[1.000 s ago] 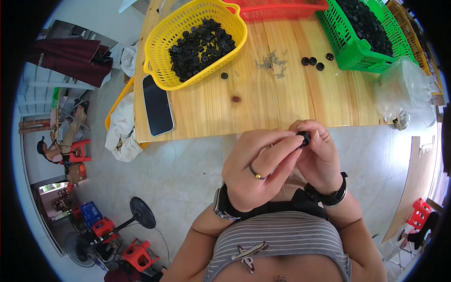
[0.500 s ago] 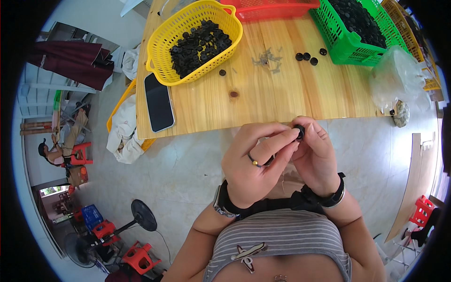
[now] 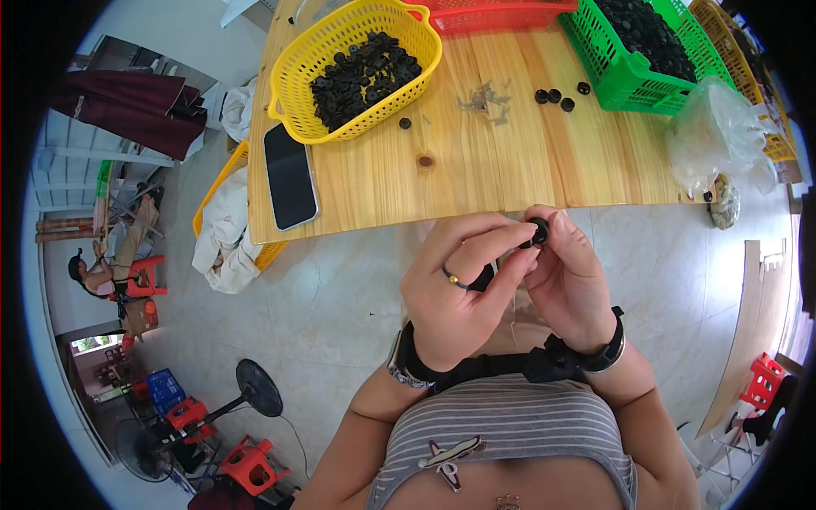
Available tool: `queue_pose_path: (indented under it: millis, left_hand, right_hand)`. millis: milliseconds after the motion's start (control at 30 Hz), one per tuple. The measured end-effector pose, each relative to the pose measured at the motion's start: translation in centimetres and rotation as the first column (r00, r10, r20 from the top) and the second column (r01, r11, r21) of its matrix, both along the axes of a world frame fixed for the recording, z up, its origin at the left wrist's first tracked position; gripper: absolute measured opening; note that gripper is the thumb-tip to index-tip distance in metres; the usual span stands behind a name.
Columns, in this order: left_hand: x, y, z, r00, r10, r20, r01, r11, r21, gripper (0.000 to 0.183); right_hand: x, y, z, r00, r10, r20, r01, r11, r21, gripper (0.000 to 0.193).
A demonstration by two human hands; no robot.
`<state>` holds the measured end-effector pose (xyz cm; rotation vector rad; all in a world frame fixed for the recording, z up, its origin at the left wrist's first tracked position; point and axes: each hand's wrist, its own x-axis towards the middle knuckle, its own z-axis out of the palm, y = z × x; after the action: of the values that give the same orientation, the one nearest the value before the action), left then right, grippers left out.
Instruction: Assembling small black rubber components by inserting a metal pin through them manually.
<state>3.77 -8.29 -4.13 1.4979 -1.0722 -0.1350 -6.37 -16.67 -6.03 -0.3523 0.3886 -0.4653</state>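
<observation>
Just off the table's front edge, both of my hands meet around a small round black part. My left hand pinches it between thumb and forefinger; another dark piece shows under its curled fingers. My right hand grips the same round part from the right with its thumb and fingers. Fingertips partly cover the part, so its exact kind is unclear. On the wooden table lie several black round pieces, a single one, and a small heap of thin metal pins.
A yellow basket with black discs stands back left, a red basket behind. Back right are a green crate of black parts and a clear plastic bag. A phone lies at the left edge. A person sits far left.
My fingers have shifted slightly on the round black part, which now shows more of its face. Both hands stay together in nearly the same place.
</observation>
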Motion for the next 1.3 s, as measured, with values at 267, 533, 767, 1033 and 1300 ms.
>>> queue_pose_path:
  millis: [267, 533, 767, 1033, 1300]
  left_hand:
    - [0.2, 0.5, -0.5, 0.984, -0.107, -0.143, 0.113, 0.993, 0.028, 0.022]
    - [0.3, 0.6, -1.1, 0.56, -0.298, -0.773, 0.253, 0.95, -0.183, 0.021]
    - [-0.2, 0.2, -0.6, 0.307, -0.395, -0.866, 0.182, 0.917, -0.354, 0.017]
    - [-0.4, -0.2, -1.4, 0.24, -0.463, -0.853, 0.173, 0.885, -0.431, 0.015]
    - [-0.3, -0.4, -1.2, 0.204, -0.463, -0.862, 0.179, 0.884, -0.432, 0.026]
  right_hand:
    - [0.4, 0.6, 0.0, 0.997, -0.063, -0.052, 0.06, 0.996, -0.066, 0.022]
    - [0.2, 0.8, -0.6, 0.994, -0.103, -0.048, 0.094, 0.983, -0.159, 0.017]
    - [-0.3, 0.9, -0.2, 0.994, -0.11, -0.005, 0.107, 0.97, -0.221, 0.019]
    - [0.0, 1.1, -0.7, 0.991, -0.112, 0.074, 0.127, 0.959, -0.254, 0.021]
    - [0.2, 1.4, -0.1, 0.991, -0.136, -0.005, 0.129, 0.947, -0.295, 0.021]
